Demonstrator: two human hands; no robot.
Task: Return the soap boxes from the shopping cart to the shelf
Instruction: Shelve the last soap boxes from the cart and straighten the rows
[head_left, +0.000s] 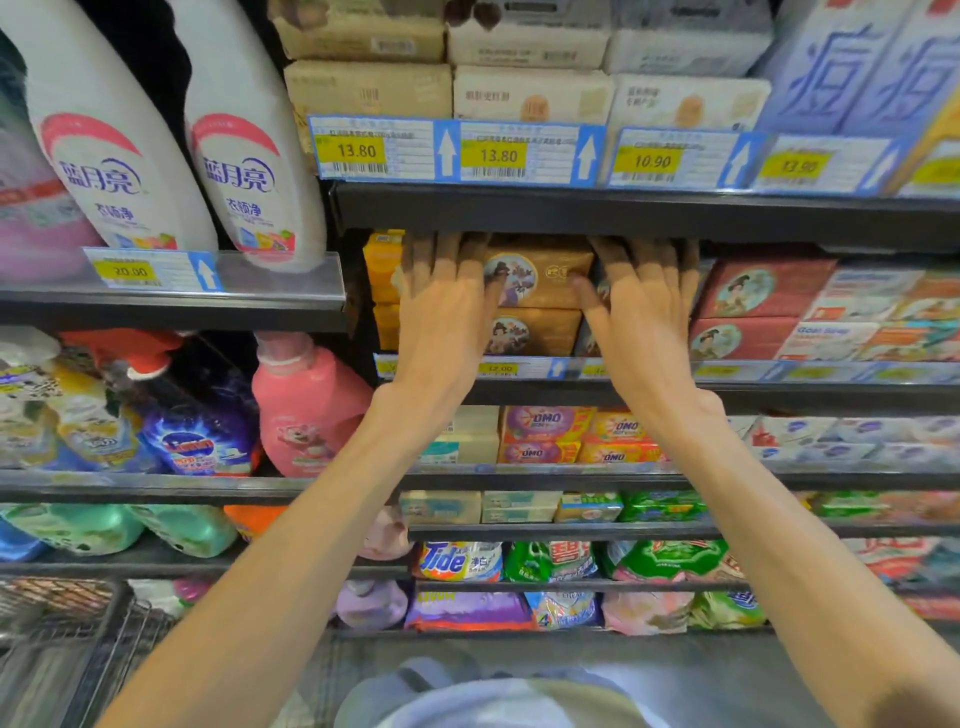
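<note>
Both arms outstretched; L hand (447, 301) & R hand (644, 306) grip brown soap box (540, 275) on shelf (597, 387), fingers spread

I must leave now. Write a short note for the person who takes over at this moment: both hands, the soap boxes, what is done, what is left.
Left hand: flat against the left side of the top brown soap box, fingers reaching into the shelf.
Right hand: flat against its right side.
The box sits on a second brown box, beside the red boxes.
Done: this box is on the shelf.
Left: release it; the cart contents are not visible, so check for more.
</note>
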